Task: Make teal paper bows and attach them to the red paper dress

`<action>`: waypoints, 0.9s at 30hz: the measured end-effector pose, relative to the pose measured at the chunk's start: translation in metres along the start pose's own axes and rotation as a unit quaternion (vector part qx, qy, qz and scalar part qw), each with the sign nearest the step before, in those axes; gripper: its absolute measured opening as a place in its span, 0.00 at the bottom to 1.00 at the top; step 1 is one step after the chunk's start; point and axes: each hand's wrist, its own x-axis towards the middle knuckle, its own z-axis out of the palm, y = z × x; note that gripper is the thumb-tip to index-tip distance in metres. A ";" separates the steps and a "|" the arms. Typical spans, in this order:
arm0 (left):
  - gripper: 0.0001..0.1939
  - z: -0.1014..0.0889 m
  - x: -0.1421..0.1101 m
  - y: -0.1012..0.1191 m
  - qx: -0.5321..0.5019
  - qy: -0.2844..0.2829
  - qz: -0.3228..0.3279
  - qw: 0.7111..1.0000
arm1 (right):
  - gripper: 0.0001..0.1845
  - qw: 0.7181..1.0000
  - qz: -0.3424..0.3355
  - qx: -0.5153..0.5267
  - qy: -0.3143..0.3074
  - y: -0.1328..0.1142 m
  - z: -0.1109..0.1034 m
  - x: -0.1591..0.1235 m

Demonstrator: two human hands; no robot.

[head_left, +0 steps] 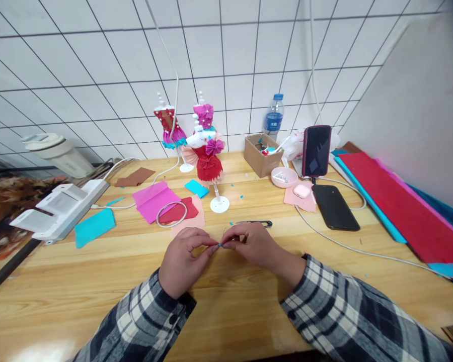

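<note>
While my left hand [183, 259] and right hand [254, 246] meet fingertip to fingertip low over the wooden table [226, 311], both are pinched narrow on a tiny blue scrap [219, 245] held between them, too small for me to tell what it is made of. Just beyond my knuckles lie a pink paper sheet [191, 221] with a white ring [171, 214] on it and a dark slim tool [257, 223], and behind those stands a small mannequin in a red dress [208, 163] on its white foot. Off to my right a black phone [335, 207] lies flat beside stacked red and blue sheets [403, 211].
</note>
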 end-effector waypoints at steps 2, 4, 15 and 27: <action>0.04 0.002 0.000 -0.003 0.013 -0.020 -0.011 1.000 | 0.10 0.999 0.029 -0.036 -0.003 0.005 -0.010 0.004; 0.04 0.006 0.001 -0.005 0.028 -0.052 -0.020 0.998 | 0.13 0.991 0.058 -0.112 0.034 0.012 -0.026 0.009; 0.05 0.014 0.002 -0.006 0.086 -0.139 -0.033 0.986 | 0.16 0.904 0.094 -0.417 0.033 0.044 -0.073 0.071; 0.11 0.004 0.005 0.002 0.102 -0.154 -0.060 0.981 | 0.05 0.920 -0.005 -0.386 -0.071 0.021 -0.025 0.041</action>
